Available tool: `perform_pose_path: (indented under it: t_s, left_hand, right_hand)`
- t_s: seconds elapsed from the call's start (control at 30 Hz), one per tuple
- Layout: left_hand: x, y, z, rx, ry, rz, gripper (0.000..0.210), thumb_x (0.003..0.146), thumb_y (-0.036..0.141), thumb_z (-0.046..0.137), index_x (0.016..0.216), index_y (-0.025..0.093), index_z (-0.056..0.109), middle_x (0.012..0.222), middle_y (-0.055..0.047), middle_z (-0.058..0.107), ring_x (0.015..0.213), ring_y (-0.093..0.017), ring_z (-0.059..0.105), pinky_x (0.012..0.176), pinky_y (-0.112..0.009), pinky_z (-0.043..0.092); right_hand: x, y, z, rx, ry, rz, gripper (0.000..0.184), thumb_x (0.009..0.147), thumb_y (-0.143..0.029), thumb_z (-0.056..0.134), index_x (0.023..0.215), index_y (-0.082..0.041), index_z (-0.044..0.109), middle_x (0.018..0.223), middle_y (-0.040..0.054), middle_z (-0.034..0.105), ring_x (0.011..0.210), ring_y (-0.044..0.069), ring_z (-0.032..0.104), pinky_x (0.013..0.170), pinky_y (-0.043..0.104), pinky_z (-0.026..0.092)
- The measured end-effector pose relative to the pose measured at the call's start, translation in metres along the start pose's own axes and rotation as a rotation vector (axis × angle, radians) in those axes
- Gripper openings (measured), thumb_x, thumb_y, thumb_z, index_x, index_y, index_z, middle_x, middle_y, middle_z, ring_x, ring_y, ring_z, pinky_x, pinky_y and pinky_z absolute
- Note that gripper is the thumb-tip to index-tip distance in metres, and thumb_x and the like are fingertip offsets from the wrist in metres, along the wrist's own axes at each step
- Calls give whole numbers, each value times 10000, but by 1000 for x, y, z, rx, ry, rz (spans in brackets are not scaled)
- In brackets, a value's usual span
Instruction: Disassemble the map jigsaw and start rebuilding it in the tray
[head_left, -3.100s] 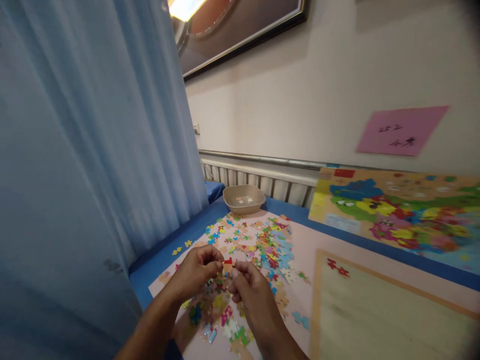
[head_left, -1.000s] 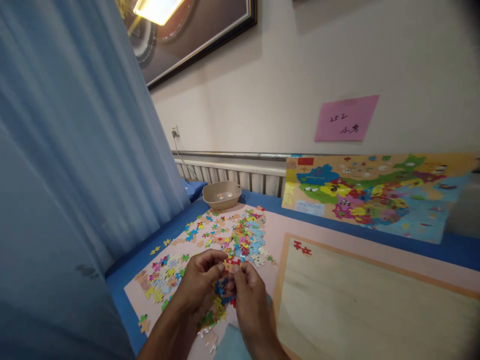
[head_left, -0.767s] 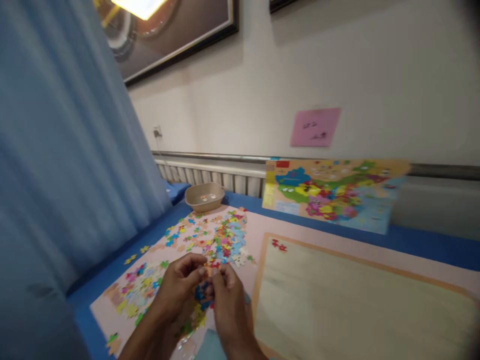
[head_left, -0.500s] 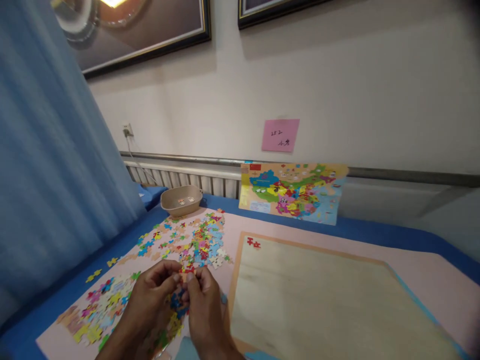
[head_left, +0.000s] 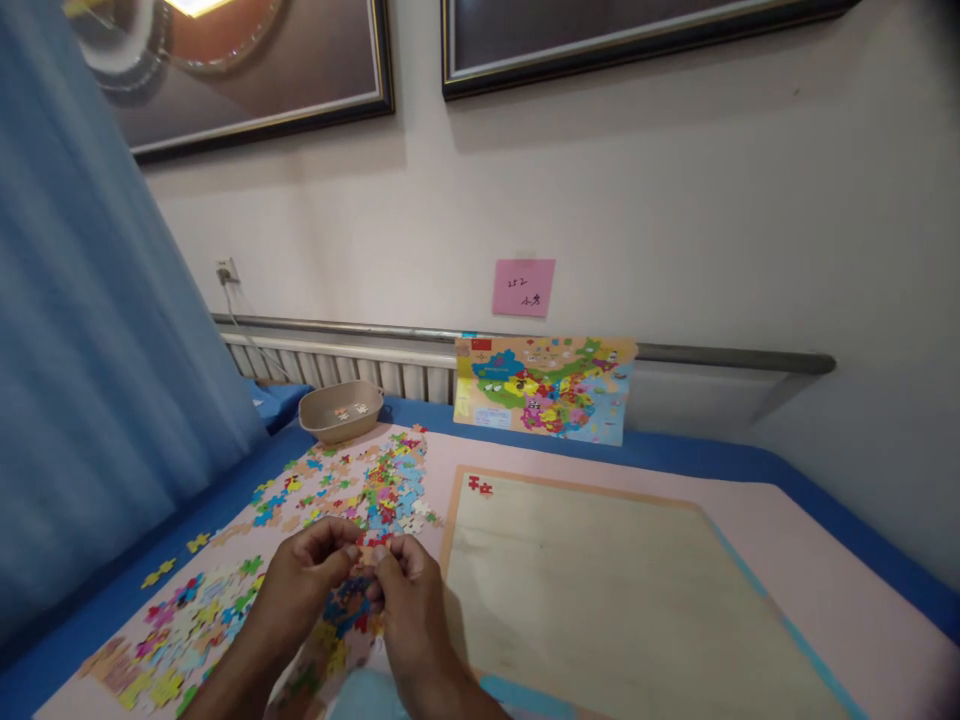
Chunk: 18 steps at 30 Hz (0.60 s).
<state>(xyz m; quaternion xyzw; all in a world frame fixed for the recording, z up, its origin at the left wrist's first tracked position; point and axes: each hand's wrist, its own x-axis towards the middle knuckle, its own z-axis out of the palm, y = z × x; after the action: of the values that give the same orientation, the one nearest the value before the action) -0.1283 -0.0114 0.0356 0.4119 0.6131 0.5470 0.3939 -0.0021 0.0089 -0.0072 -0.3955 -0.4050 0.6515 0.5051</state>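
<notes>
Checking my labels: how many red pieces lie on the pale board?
2: left red piece, upper left on the board; right red piece beside it. Its bottom runs out of frame; some may be hidden.

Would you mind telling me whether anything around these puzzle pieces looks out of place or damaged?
One small thing: some yellow puzzle pieces at the left lie on the blue cover, just off the pink sheet, away from the other loose pieces spread on it. I see nothing clearly damaged.
</notes>
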Motion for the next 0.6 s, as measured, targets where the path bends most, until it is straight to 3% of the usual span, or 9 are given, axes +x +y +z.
perform_pose_path:
  t_s: [0.17,0.3,0.43,0.6]
  left_hand:
    - [6,13,33,17,-203,-1,254,613,384,789,741,183,702,587,49,575,540,-112,458,537,-234,365]
    - [16,11,62,54,-270,72,205,636,360,737,718,179,688,599,40,568,567,-114,452,559,-239,338]
    - [20,5,76,54,-265,65,225,630,380,740,720,178,695,621,29,582,591,-127,472,575,-249,361]
    - [14,6,75,59,-180,30,240,639,396,751,740,184,703,643,26,602,599,-132,500,579,-248,387]
  right_hand:
    - [-1,-27,-38,13,17,29,336,646,-508,727,651,-232,536,548,-43,526,530,129,470,544,268,371]
    - [2,-30,-67,-31,72,-14,401,679,-592,733,708,-213,603,565,-22,564,548,146,498,571,286,400]
    - [10,-11,-83,-36,80,-44,476,740,-665,738,757,-204,622,595,-11,581,572,154,505,583,290,411]
    - [17,-3,-81,22,35,-18,483,756,-659,765,756,-194,635,601,-19,570,568,145,494,580,281,406]
